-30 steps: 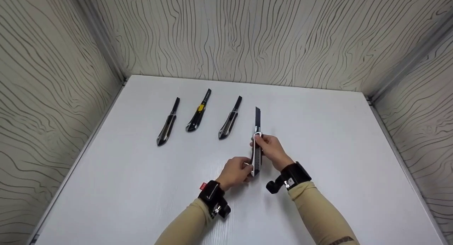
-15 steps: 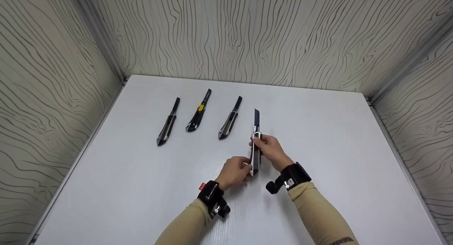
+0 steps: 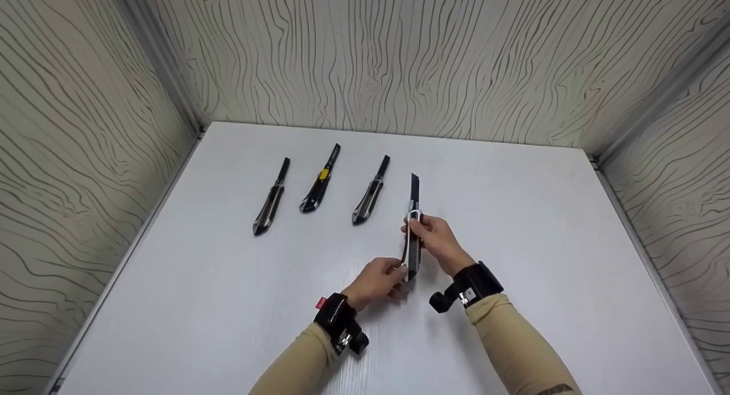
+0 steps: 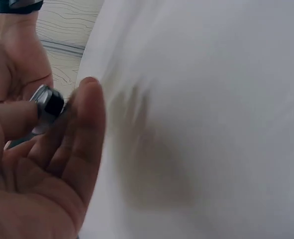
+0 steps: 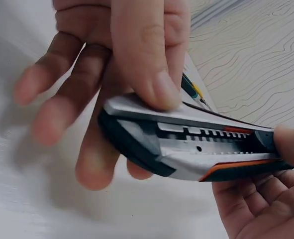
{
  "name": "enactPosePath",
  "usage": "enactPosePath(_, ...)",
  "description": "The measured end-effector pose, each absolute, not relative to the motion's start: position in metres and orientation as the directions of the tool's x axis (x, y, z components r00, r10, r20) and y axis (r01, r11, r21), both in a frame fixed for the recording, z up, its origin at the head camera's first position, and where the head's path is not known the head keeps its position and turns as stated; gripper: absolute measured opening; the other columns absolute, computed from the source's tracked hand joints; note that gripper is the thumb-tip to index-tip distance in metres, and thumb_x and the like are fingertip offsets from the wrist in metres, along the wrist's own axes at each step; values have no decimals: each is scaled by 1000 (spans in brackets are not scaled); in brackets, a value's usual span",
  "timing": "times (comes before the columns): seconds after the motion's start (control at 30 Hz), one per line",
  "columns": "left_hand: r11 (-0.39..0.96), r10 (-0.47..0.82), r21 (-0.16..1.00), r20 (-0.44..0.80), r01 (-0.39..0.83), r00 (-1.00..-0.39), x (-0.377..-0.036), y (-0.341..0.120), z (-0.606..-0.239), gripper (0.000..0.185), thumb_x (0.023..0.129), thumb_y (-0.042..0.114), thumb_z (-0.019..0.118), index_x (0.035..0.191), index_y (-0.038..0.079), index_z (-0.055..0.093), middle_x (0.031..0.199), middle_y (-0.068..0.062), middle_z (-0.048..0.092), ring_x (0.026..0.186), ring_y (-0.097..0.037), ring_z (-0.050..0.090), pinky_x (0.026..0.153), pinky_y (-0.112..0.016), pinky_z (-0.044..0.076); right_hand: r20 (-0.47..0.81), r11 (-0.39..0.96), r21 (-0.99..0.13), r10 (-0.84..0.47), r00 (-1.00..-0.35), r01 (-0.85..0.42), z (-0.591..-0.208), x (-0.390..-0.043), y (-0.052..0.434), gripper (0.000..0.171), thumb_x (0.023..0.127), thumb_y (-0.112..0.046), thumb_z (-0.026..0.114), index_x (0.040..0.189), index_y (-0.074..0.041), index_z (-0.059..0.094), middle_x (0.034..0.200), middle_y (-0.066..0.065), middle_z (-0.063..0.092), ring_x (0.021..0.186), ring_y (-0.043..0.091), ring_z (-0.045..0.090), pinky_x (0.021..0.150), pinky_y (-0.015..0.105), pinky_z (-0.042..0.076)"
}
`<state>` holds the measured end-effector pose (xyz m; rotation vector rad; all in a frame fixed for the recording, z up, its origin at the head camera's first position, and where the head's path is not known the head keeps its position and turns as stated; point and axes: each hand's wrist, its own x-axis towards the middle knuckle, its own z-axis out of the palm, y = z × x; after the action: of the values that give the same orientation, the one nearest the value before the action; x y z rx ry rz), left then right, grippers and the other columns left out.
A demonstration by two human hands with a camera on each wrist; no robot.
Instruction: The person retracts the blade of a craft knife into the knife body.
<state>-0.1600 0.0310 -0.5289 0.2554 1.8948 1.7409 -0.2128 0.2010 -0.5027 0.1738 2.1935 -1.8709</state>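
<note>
A silver and black utility knife (image 3: 412, 241), blade extended, points away from me above the white table. My right hand (image 3: 438, 241) grips it near the front of the handle, its thumb on the slider area. At the butt end, my left hand (image 3: 376, 280) holds the handle with the thumb against one side. The right wrist view shows the left thumb (image 5: 147, 59) on the handle and other left fingers spread behind and below it. In the left wrist view the knife's dark end (image 4: 52, 103) shows between the thumb and the fingers.
Three more knives lie on the table (image 3: 228, 304) left of the hands, blades out and pointing away: a dark one (image 3: 269, 204), one with a yellow slider (image 3: 319, 184) and a silver and black one (image 3: 369, 198). Patterned wall panels (image 3: 365, 58) stand around the table.
The knife has shifted and turned slightly between the hands. My left wrist has moved a little to the left, and its lower fingers are looser beneath the handle. The three lying knives have not moved.
</note>
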Motion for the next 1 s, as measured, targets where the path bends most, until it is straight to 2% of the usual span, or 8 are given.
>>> enactPosePath(0.13,87,471,969,-244,-230,-848,-160,33,-529,24,101,15,51,109,-3,64,99,-26,71,86,-35,71,76,-42,60,-272,136,-956,-72,-960,260,-504,-213,200,44,100,-32,54,122,6,58,98,3,70,87,10,62,77,26,52)
enactPosePath(0.23,76,453,971,-235,-225,-860,-160,34,-529,25,101,15,51,111,-3,64,101,-25,71,92,-40,70,76,-41,60,-312,127,-945,-68,-948,301,-508,-213,199,47,100,-38,52,119,4,61,96,3,71,87,12,64,77,28,54)
enactPosePath(0.4,107,436,975,-221,-194,-872,-159,35,-529,25,100,15,51,109,-4,66,98,-27,71,86,-38,70,74,-43,60,-324,117,-941,-43,-945,318,-511,-210,197,46,101,-38,52,116,4,62,93,3,73,84,11,67,75,28,56)
enactPosePath(0.6,142,434,973,-229,-184,-871,-160,34,-528,24,99,16,52,101,-2,68,93,-26,71,74,-24,68,70,-39,60,-291,127,-950,-41,-956,284,-512,-208,196,47,102,-36,50,116,8,61,89,1,72,82,9,66,73,24,55)
enactPosePath(0.73,142,440,972,-234,-190,-867,-161,33,-529,23,99,15,52,97,-2,68,89,-24,71,68,-17,64,68,-36,59,-279,125,-954,-46,-959,271,-509,-207,194,45,101,-33,51,116,8,60,92,5,72,83,11,65,74,24,54)
enactPosePath(1.0,144,429,973,-228,-183,-874,-161,32,-528,24,98,17,54,95,-2,68,90,-26,71,71,-26,68,70,-42,60,-263,124,-959,-59,-963,254,-513,-208,194,40,101,-30,53,116,6,61,94,5,72,85,11,65,78,25,54)
